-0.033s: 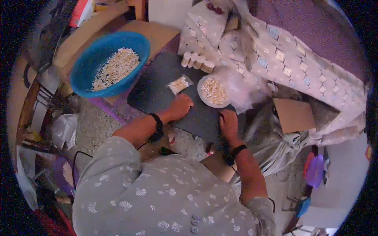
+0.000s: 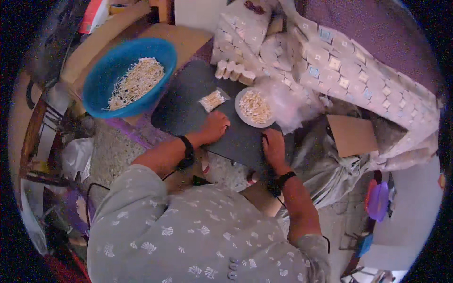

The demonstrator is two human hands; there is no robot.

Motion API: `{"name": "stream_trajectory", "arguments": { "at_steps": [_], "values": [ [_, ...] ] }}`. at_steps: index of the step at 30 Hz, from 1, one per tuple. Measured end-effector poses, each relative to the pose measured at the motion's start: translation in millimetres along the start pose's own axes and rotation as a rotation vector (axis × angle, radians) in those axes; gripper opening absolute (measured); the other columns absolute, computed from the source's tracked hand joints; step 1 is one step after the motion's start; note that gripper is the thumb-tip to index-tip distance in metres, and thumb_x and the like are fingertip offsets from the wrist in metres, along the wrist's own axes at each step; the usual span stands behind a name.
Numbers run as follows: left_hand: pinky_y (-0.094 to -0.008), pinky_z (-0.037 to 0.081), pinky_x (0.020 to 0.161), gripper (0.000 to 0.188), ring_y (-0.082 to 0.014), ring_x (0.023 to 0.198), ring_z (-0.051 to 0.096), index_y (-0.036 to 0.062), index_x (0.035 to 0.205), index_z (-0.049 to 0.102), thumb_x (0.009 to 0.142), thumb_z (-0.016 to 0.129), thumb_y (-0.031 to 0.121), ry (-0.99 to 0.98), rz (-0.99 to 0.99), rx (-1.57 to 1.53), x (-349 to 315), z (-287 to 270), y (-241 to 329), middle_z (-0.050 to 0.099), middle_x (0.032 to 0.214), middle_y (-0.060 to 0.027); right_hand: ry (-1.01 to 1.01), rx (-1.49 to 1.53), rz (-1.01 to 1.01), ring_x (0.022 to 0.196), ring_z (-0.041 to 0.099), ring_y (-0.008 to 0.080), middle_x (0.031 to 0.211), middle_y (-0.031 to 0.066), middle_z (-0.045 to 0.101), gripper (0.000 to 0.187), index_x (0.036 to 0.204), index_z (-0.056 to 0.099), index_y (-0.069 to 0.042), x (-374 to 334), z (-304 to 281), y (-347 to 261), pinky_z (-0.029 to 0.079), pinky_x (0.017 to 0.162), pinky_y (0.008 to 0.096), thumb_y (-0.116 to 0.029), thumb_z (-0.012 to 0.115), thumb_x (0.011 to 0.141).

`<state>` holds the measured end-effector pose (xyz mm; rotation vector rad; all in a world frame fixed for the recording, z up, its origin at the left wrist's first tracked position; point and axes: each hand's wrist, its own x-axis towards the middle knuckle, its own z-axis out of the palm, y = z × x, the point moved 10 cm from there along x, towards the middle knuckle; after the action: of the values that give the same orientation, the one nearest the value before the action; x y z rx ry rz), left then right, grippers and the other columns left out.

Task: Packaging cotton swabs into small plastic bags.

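My left hand (image 2: 215, 128) rests on the near part of a dark grey board (image 2: 184, 101), its fingers curled and nothing visible in them. Just beyond it lies a small clear packet of cotton swabs (image 2: 213, 100). At the board's near right edge sits my right hand (image 2: 273, 144), also curled, with no held thing showing. A round white bowl (image 2: 239, 113) stands beyond this hand, filled with loose cotton swabs (image 2: 255, 106). Along the far edge, several bundles of cotton swabs (image 2: 234, 71) are lined up in a row.
A large blue basin (image 2: 94, 96) at the left holds a heap of loose cotton swabs (image 2: 137, 83). Clear plastic bags (image 2: 289, 106) bunch up right of the bowl, against patterned cloth (image 2: 330, 61). A cardboard piece (image 2: 352, 135) lies farther right, above grey fabric (image 2: 325, 174).
The whole view has shifted slightly, with the board and basin a little further left and up. Both hands keep their places on the board, and nothing has been picked up.
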<state>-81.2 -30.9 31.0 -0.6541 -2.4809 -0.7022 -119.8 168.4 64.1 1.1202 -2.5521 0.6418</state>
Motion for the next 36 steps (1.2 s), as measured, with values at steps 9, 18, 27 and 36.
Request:
{"name": "stream_trajectory", "arguments": {
  "at_steps": [9,18,27,36],
  "values": [
    [-0.0453,0.040,0.081,0.018,-0.0340,0.092,0.049,0.0084,0.092,0.057,0.075,0.060,0.007,-0.027,-0.023,-0.028,8,3,-6,0.054,0.097,-0.0123,0.083,0.323,0.267,0.090,0.058,0.0333,0.101,0.0148,0.061,0.016,0.097,0.060,-0.003,0,-23,45,0.047,0.083,0.0395,-0.013,0.059,0.085],
    [-0.0441,0.041,0.083,0.015,-0.0334,0.094,0.050,0.0068,0.092,0.058,0.077,0.060,0.008,-0.038,-0.053,-0.060,11,-18,4,0.055,0.096,-0.0125,0.003,0.246,0.178,0.084,0.059,0.0337,0.091,0.0157,0.060,0.023,0.101,0.060,-0.005,100,-39,31,0.049,0.075,0.0417,-0.021,0.059,0.084],
    [-0.0415,0.043,0.082,0.013,-0.0319,0.092,0.051,0.0060,0.090,0.059,0.078,0.059,0.007,-0.026,-0.046,-0.069,14,-18,6,0.056,0.094,-0.0111,-0.244,-0.075,0.184,0.083,0.060,0.0361,0.089,0.0166,0.063,0.022,0.088,0.060,-0.006,138,17,51,0.048,0.075,0.0457,-0.027,0.057,0.082],
    [-0.0440,0.042,0.083,0.014,-0.0347,0.091,0.051,0.0051,0.094,0.057,0.081,0.058,0.010,-0.123,-0.052,-0.058,12,-13,7,0.057,0.095,-0.0146,0.096,0.507,0.392,0.067,0.061,0.0250,0.074,0.0119,0.062,0.015,0.084,0.056,-0.004,115,-12,57,0.049,0.062,0.0368,-0.018,0.058,0.083]
  ]
}}
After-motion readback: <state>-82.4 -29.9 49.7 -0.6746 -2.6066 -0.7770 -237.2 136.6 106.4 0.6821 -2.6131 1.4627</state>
